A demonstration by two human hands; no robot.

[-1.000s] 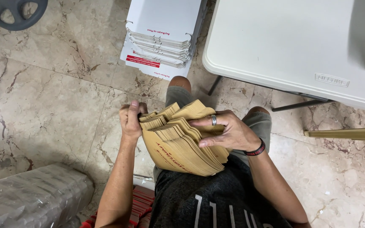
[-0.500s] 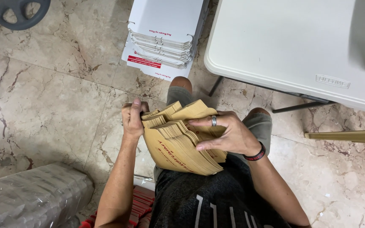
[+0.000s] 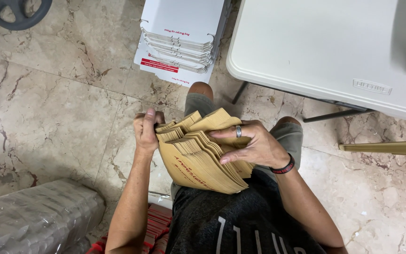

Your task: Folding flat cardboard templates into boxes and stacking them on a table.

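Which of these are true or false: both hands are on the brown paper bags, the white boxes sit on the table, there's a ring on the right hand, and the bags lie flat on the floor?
1. Both the left hand and the right hand are on the stack of brown paper bags. True.
2. The flat white boxes sit on the white table. False: they are stacked on the marble floor beside it.
3. The right hand wears a ring. True.
4. The bags lie flat on the floor. False: they are held over the person's lap.
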